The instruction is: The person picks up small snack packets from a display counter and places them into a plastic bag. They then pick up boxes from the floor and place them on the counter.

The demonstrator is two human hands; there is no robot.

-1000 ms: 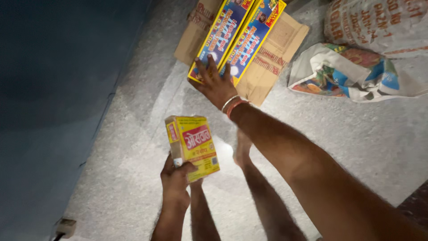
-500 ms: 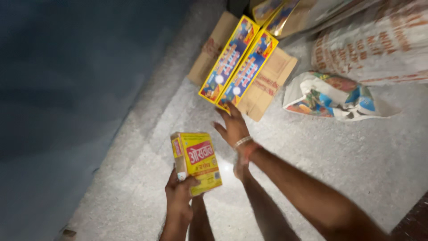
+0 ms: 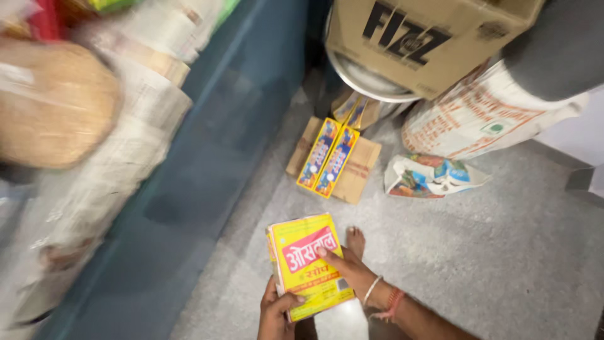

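At the near middle of the view, a yellow packet with a red band [image 3: 307,266] is held in both hands above the floor. The left hand [image 3: 275,313] is wrapped around its lower left corner, thumb across the front, fingers curled behind it. The right hand [image 3: 353,272] is laid against its right edge, with the fingers stretched flat over the printed face and closed on nothing else. For a steady hold, the packet is best kept pinched at the corner while the flat hand supports the face, so that it is not bent.

A bare foot [image 3: 356,240] is seen just beyond the packet on the speckled grey floor [image 3: 516,252]. Farther off, 2 long blue-and-yellow boxes [image 3: 328,158] lie on a flattened cardboard piece [image 3: 362,173], with a crumpled printed bag [image 3: 431,177] to the right. A white sack [image 3: 478,119] and a brown carton [image 3: 428,38] stand at the far side. A dark blue counter front [image 3: 207,164] runs along the left, blurred goods above it.
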